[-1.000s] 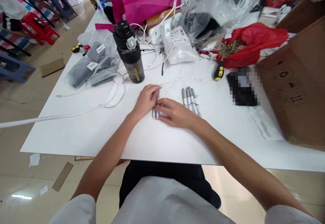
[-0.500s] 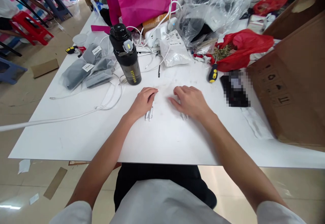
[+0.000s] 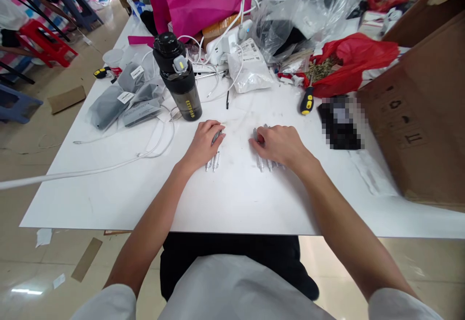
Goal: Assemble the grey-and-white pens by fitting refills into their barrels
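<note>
Bare R hand (image 3: pixel 281 142) has gone from the left cluster of slim grey-and-clear plastic pens (image 3: pixel 215 163) to the right row of slim grey-and-clear plastic pens (image 3: pixel 260 164) since 1 sec ago, while bare L hand (image 3: pixel 203 142) stays over the left cluster. Both half-curled, thumbs nr forefingers: grey pen ends show by each thumb, but can't tell if either hand grips or merely covers. Pens lie side by side on the white tabletop (image 3: pixel 232 204), clear ends twd the person, prob. so fingers can arch over several at once; gap btwn the two lots prob. keeps them from mixing. Tall black plastic bottle (image 3: pixel 178 75) stands just past L hand & would block a fwd reach there; thin black stick (image 3: pixel 227 99) lies beyond the gap, black-and-yellow screwdriver (image 3: pixel 307 102) past R hand. Thick white cable (image 3: pixel 90 169) trails in from the left, apart from the pens; big brown cardboard box (image 3: pixel 428 112) walls off the far right
</note>
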The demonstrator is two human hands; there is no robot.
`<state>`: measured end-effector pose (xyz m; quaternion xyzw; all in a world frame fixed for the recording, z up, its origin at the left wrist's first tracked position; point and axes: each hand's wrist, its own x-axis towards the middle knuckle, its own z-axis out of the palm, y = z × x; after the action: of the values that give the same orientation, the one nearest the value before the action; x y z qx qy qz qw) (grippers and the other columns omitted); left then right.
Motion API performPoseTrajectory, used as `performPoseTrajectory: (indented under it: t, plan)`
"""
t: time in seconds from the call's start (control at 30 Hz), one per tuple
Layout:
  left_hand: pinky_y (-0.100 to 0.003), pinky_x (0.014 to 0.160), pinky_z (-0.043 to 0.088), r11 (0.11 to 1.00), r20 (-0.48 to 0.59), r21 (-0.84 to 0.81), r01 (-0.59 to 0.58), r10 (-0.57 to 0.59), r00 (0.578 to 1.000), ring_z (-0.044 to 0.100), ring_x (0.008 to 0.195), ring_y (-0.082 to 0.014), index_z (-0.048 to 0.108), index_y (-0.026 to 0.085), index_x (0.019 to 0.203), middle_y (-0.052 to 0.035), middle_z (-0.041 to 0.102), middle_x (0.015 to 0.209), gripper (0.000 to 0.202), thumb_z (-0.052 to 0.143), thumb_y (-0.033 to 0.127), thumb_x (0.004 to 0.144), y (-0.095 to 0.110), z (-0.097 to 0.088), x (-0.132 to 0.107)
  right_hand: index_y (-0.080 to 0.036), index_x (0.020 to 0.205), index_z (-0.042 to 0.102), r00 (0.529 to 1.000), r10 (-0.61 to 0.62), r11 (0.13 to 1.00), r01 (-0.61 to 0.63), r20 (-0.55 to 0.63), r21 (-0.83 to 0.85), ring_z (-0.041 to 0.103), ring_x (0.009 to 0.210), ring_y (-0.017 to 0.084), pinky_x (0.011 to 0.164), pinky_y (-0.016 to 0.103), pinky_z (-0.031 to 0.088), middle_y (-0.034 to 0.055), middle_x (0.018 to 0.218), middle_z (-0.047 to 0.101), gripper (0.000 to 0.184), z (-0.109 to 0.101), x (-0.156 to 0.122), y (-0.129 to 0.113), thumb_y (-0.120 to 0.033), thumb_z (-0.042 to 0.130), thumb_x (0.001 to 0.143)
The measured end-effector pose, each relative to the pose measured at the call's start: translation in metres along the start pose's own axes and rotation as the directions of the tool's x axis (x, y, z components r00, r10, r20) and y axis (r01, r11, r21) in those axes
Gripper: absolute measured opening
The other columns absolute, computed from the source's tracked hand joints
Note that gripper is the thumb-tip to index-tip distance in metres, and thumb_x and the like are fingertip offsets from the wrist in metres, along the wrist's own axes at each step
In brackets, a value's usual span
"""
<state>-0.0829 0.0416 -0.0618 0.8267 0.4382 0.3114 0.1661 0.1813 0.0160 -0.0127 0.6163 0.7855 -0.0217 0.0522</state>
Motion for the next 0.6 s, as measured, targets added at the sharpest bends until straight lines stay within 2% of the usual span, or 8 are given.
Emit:
performPoseTrajectory:
  t: [0.2,0.3,0.37,0.47,0.6]
  plan:
    - [-0.054,0.116,0.045,0.984,0.051,0.167,0.061,-0.071,0.996,0.052,0.122,-0.0330,0.066,0.020,0.139,-0.0152,0.059,0.131,0.036,0.054,0.038,0.110,-0.010,-0.014,0.001,-0.017,0.093,0.074,0.998,-0.008,1.000,0.008,-0.066,-0.001,0.068,0.071,0.029,0.065,0.035,0.023,0.0153,0.081,0.076,0.040,0.005,-0.001,-0.001,-0.044,0.047,0.105]
    - [-0.053,0.116,0.045,0.986,0.064,0.153,0.071,-0.082,0.995,0.055,0.122,-0.0323,0.065,0.021,0.139,-0.0137,0.060,0.125,0.034,0.055,0.034,0.109,-0.014,-0.022,0.003,-0.017,0.093,0.071,0.989,-0.012,1.000,0.015,-0.145,0.024,0.065,0.067,0.027,0.063,0.035,0.021,0.0140,0.079,0.075,0.035,0.005,-0.001,-0.004,-0.040,0.047,0.105]
    - [-0.049,0.114,0.047,0.992,0.074,0.102,0.074,-0.082,0.994,0.059,0.119,-0.0290,0.064,0.022,0.140,-0.0124,0.060,0.123,0.034,0.050,0.033,0.111,-0.013,-0.026,0.003,-0.017,0.098,0.069,0.982,-0.006,0.998,0.017,-0.191,0.057,0.063,0.065,0.026,0.062,0.035,0.021,0.0128,0.080,0.075,0.032,0.005,-0.001,-0.006,-0.038,0.046,0.106]
    - [-0.041,0.103,0.053,0.991,0.073,0.068,0.119,-0.124,0.990,0.065,0.106,-0.0245,0.063,0.022,0.140,-0.0106,0.063,0.119,0.036,0.047,0.040,0.114,-0.009,-0.029,0.003,-0.017,0.108,0.064,0.967,0.007,0.990,0.030,-0.253,0.141,0.060,0.061,0.023,0.060,0.034,0.020,0.0102,0.079,0.074,0.030,0.004,0.000,-0.007,-0.038,0.042,0.107]
    - [-0.036,0.085,0.054,0.965,0.050,0.167,0.201,-0.211,0.976,0.067,0.088,-0.0242,0.064,0.023,0.138,-0.0045,0.068,0.095,0.042,0.064,0.051,0.105,-0.004,-0.027,0.002,-0.017,0.117,0.057,0.941,0.007,0.953,0.096,-0.338,0.287,0.055,0.058,0.021,0.059,0.032,0.026,0.0077,0.080,0.071,0.037,0.005,0.000,-0.006,-0.044,0.032,0.114]
